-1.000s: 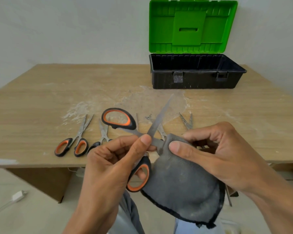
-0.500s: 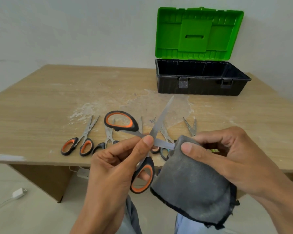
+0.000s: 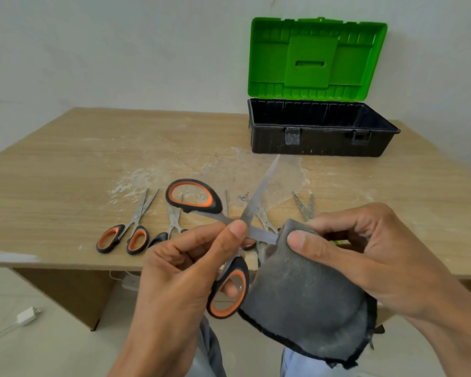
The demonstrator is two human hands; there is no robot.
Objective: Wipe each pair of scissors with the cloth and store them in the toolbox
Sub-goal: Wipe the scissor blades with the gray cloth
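My left hand [image 3: 180,276] grips a large pair of black-and-orange scissors [image 3: 201,202] near the pivot, its blades spread wide apart. My right hand [image 3: 365,248] pinches a grey cloth [image 3: 307,303] around the lower blade, whose tip is hidden inside the cloth. The upper blade points up and away towards the toolbox [image 3: 321,142], which stands at the back right with its green lid [image 3: 316,58] raised and its black tub showing nothing inside. Several more scissors lie on the table [image 3: 65,172]: a pair with orange handles [image 3: 125,235] at the left, others partly hidden behind my hands.
White dusty smears mark the wooden table top in front of the toolbox. The near table edge runs just under my hands. A white plug and cable [image 3: 25,317] lie on the floor at the lower left.
My right hand with the cloth has slid outward along the lower blade, away from the pivot. My head has tilted down a little, so the toolbox sits lower in the view.
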